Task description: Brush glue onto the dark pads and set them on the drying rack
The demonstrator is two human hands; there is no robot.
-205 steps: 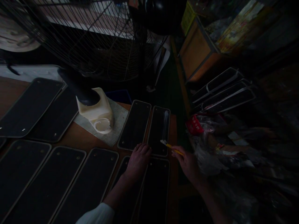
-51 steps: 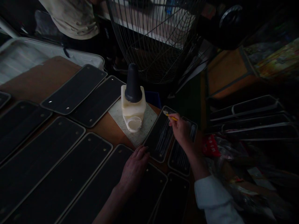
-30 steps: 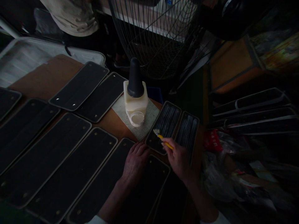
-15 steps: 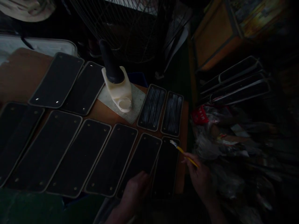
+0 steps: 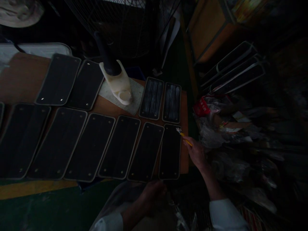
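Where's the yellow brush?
In the head view, the yellow brush is right of centre in the right hand, bristles by the far right corner of the rightmost front-row black panel.

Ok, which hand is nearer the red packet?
Right: the right hand, holding the brush, is on the near side of the red packet; the left hand is farther back and left.
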